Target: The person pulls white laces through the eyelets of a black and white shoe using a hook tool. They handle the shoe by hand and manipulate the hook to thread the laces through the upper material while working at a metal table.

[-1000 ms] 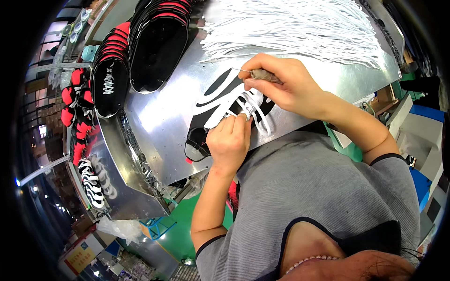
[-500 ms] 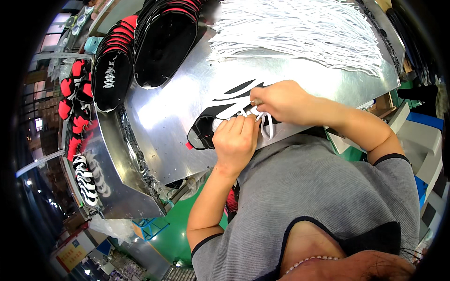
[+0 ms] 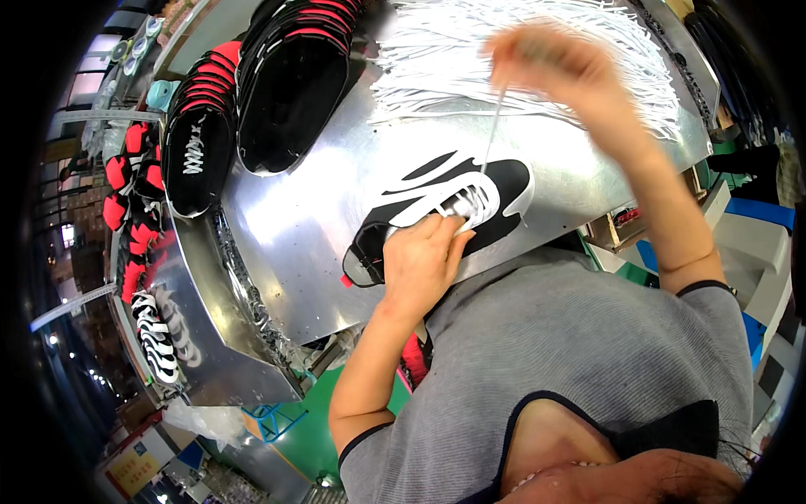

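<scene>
A black and white shoe upper (image 3: 510, 186) lies on the metal tabletop in front of me, its heel with a small red tab toward the left. My left hand (image 3: 422, 262) is closed on the upper at its lacing opening, fingers over the edge. White lacing crosses the throat beside those fingers. From it a white shoelace (image 3: 494, 134) runs up, stretched straight, to my raised right hand (image 3: 550, 65). That hand is blurred by motion, but its fingers look pinched around the lace, above the pile of white laces (image 3: 453, 50).
Stacked black and red uppers (image 3: 294, 101) stand at the far left of the metal table (image 3: 285, 244). Beyond a side channel, more red and black pieces (image 3: 138, 218) and a black-and-white striped piece (image 3: 155, 336) sit at the left. A light grey bin (image 3: 751, 260) is at right.
My right hand has moved from the shoe upper up and away, drawing the lace taut. My left hand stays on the upper, which has shifted slightly and shows its toe.
</scene>
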Demonstrator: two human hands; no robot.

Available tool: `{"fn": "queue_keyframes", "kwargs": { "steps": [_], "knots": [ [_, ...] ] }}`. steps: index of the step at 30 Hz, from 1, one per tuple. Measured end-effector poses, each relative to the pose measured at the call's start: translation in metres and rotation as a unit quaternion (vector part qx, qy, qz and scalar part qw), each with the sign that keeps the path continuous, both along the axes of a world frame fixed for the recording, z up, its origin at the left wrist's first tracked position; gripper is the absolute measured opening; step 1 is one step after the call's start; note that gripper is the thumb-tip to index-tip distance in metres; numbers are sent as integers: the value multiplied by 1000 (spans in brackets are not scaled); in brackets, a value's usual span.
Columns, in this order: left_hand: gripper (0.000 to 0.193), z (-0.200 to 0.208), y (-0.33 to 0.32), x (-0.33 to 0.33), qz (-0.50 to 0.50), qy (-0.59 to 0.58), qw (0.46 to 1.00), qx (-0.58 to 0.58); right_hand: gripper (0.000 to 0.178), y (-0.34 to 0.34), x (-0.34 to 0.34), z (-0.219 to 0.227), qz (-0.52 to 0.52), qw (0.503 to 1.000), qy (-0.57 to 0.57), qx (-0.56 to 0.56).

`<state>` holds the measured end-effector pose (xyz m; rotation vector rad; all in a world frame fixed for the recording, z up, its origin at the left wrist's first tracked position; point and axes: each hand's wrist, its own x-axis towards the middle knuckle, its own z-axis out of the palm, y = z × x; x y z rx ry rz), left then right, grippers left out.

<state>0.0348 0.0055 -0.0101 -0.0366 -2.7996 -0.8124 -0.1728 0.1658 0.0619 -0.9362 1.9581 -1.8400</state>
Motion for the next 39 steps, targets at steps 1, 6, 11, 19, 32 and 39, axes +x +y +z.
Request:
{"fn": "queue_keyframes", "kwargs": {
  "steps": [1, 6, 11, 19, 32, 39],
  "knots": [
    [29, 0, 1, -2, 7, 11, 1000, 20, 17, -2, 19, -26, 49, 997, -58, 30],
    [47, 12, 0, 2, 185, -147, 927, 292, 11, -13, 56, -78, 142, 971, -147, 125],
    [44, 12, 0, -4, 209, -112, 942, 238, 7, -16, 49, -39, 237, 892, -384, -1],
    [33, -1, -3, -10, 234, -68, 955, 170, 12, -32, 48, -86, 189, 952, -236, 39],
    [36, -20, -1, -14, 287, 21, 943, 169, 17, -45, 59, -87, 107, 989, -10, 99],
    [33, -20, 0, -17, 293, 41, 946, 135, 15, -20, 59, -68, 105, 980, 62, 159]
  ]
}}
